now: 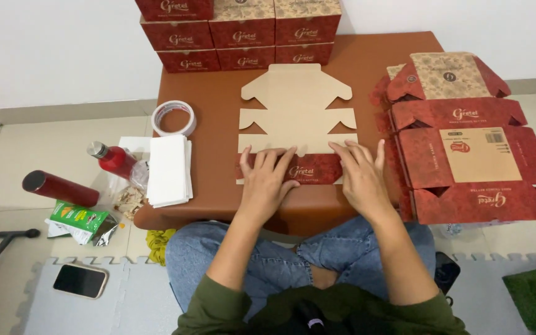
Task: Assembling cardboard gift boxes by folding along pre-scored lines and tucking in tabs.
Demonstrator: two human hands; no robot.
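Flat cardboard box blank point(297, 108) on brown table point(218, 93), hands — left point(267, 177), right point(360, 174) — open, pressing down its near red flap point(308, 169)

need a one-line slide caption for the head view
Both hands, left hand and right hand, press a folded red flap of a flat cardboard box blank on a brown table.

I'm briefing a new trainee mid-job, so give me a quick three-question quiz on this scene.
1. True or false: both hands press the folded red panel of the flat brown cardboard box blank.
2. Which lies left of the blank: A) white roll of tape, B) black phone?
3. What stands stacked at the table's far edge?

Key: 1 true: left hand and right hand rest on it. 2 A. 3 Assembled red boxes.
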